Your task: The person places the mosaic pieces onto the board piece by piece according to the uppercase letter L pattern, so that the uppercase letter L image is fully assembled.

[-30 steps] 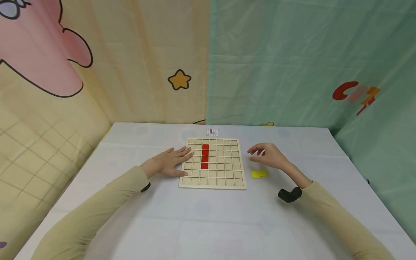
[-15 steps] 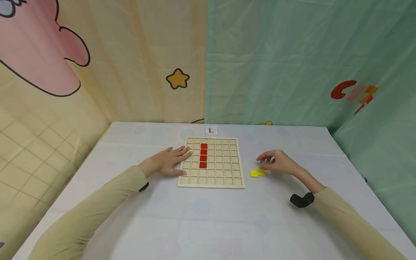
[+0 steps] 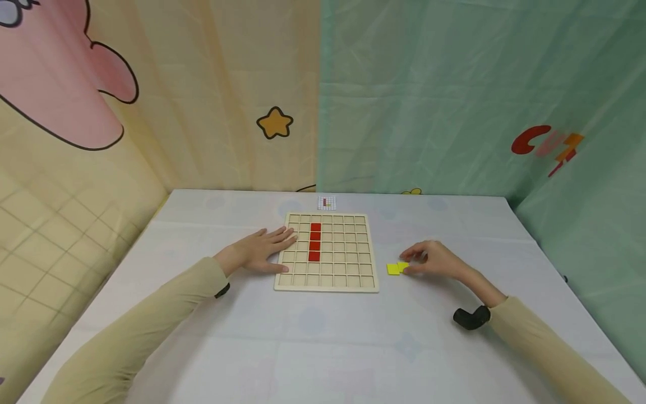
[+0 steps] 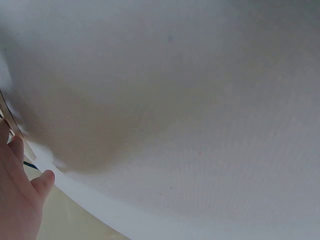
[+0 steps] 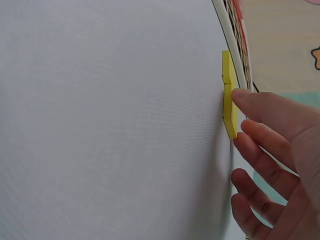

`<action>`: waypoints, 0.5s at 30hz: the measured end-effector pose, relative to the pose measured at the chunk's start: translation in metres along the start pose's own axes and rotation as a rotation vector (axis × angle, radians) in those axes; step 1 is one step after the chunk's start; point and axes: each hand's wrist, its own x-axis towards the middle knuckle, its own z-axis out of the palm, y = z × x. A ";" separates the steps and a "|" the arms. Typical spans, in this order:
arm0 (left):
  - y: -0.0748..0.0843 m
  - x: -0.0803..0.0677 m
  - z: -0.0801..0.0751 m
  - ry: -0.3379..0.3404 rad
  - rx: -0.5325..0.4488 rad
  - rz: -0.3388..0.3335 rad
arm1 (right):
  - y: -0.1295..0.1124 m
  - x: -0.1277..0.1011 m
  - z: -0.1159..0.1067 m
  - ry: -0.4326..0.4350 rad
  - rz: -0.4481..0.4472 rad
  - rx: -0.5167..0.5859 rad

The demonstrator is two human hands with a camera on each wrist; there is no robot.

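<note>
My left hand (image 3: 259,251) lies with fingers spread over the left edge of the wooden grid board (image 3: 348,291). Several red tiles (image 3: 314,246) form one column in the board's cells. Right of the board, a yellow tile (image 3: 393,269) lies on the table against a second yellow tile (image 3: 403,267). My right hand (image 3: 433,260) has its thumb and a fingertip at opposite edges of that second tile, pinching it; the other fingers hang loosely curled. In the right wrist view, the thumb (image 5: 247,100) touches this yellow tile (image 5: 228,102).
A small card with a coloured grid pattern (image 3: 327,203) lies just behind the board. White cloth covers the table (image 3: 303,348). Printed curtains (image 3: 414,112) stand at its back and sides.
My right hand has moved right and toward me, down onto the nearer yellow tile, its thumb now touching it. The left hand keeps its place on the board.
</note>
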 end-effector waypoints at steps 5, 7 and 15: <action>-0.001 0.001 0.001 -0.003 0.005 0.000 | -0.002 -0.002 0.002 -0.008 -0.009 -0.043; -0.002 0.002 0.002 -0.004 0.007 0.000 | -0.002 -0.003 0.002 -0.007 -0.010 -0.051; -0.001 0.000 0.000 0.001 0.004 0.006 | 0.002 -0.004 0.001 -0.008 -0.010 -0.071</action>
